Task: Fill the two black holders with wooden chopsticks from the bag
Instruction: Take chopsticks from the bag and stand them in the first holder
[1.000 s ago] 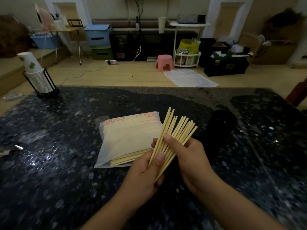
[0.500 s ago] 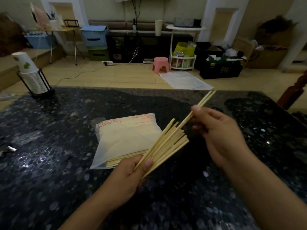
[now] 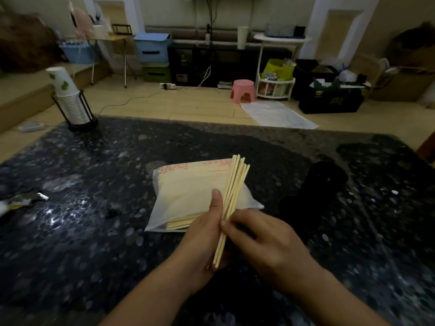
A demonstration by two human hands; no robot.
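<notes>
Head view: nearest, the left hand (image 3: 202,234) grips a bundle of wooden chopsticks (image 3: 231,203), thumb pressed along it, while the right hand (image 3: 263,238) pinches the sticks mid-length. They look light, stiff and smooth, likely to slide; hold near the middle. Beyond lies the bag (image 3: 188,191); right, two black holders (image 3: 326,175).
</notes>
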